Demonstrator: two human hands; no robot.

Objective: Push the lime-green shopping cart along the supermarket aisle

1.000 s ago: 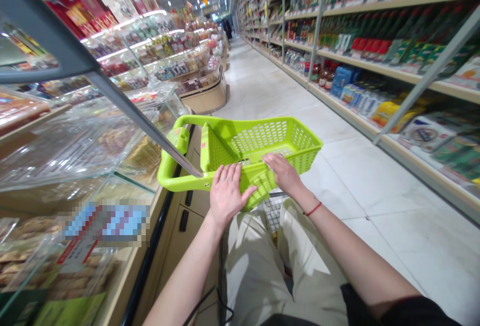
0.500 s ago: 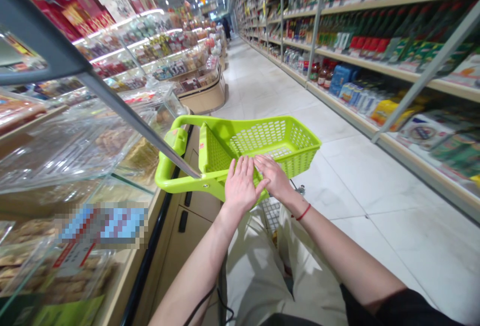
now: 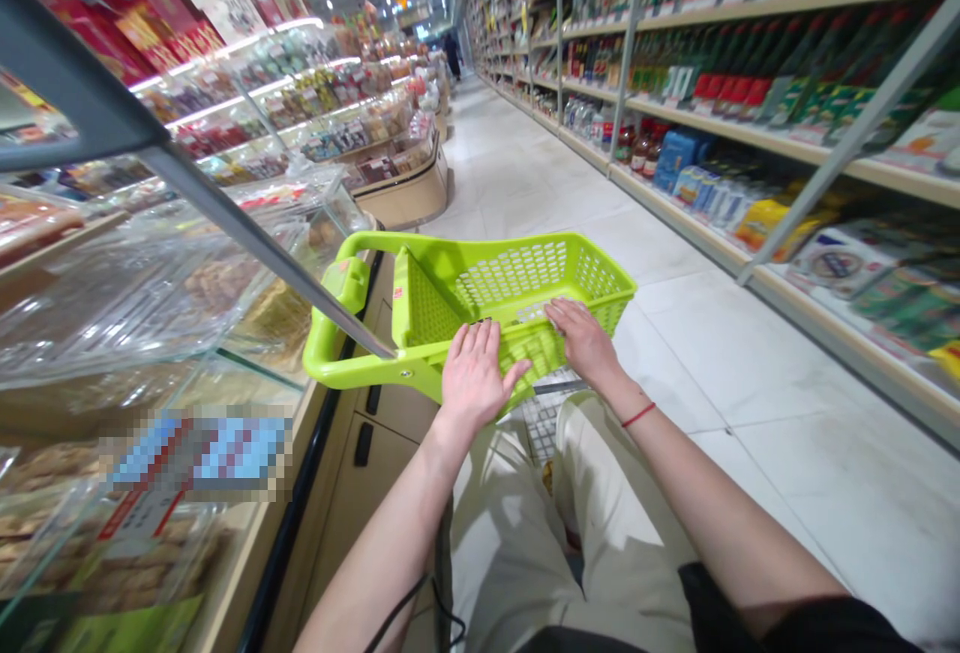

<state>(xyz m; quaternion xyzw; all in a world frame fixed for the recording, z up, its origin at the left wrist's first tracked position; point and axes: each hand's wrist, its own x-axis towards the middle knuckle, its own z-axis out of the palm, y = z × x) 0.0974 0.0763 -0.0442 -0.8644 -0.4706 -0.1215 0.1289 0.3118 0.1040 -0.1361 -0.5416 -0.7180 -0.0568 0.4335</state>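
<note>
left hand: the left hand [image 3: 476, 365] lies palm down on the near rim, its fingers stretched out and unclenched, thumb spread toward the right hand.
right hand: the right hand [image 3: 589, 343] rests farther along the same rim, apart from the left; its fingers bend over the edge, and i cannot tell whether they clasp it.
cart basket: the lime-green shopping-cart basket [image 3: 480, 253] sits just beyond the knees, under both of the person's 2 hands, its looped handle [image 3: 330, 373] at the left end.
grey bar: the grey bar [image 3: 255, 238] slants from upper left down to the basket near that handle.
wrist: a red string bracelet [image 3: 639, 415] circles the right wrist.
legs: beige trousers [image 3: 517, 533] show below the basket.
left side: wrapped food lies in a glass-edged display case [image 3: 259, 365].
right side: dark green bottles [image 3: 795, 55] line a shelf across the tiled floor [image 3: 720, 363].
</note>
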